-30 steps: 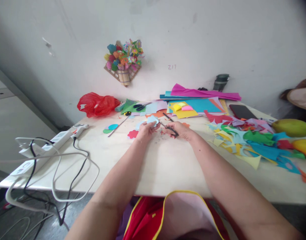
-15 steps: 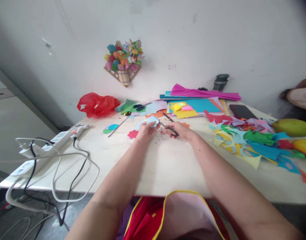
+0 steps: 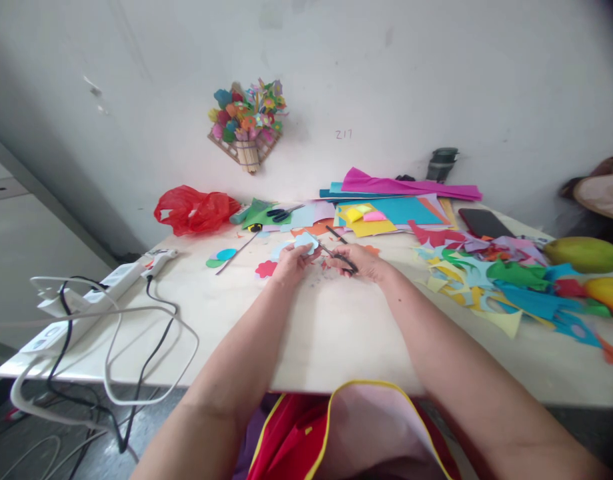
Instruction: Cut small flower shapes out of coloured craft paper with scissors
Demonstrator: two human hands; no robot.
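Note:
Above the middle of the table, my left hand (image 3: 292, 263) is closed on a light blue paper flower (image 3: 306, 243), pinching it by its near side. My right hand (image 3: 359, 259) grips a pair of scissors (image 3: 345, 261) by the dark handles. The blades point left and meet the edge of the blue paper; whether they are parted is too small to tell. A red paper flower (image 3: 266, 269) lies just left of my left hand. Beyond my hands rests a black pen-like stick (image 3: 336, 234), with orange paper (image 3: 316, 229) near it.
Colourful paper scraps (image 3: 501, 280) and a phone (image 3: 486, 223) are on the right. Paper sheets (image 3: 401, 211) lie at the back. Other scissors (image 3: 281, 215) and a red plastic bag (image 3: 196, 210) sit back left. A power strip (image 3: 86, 307) with loose cables occupies the left edge.
Hardly anything differs. Both hands keep their places, with the blue paper flower and the scissors still held; the view has shifted very slightly.

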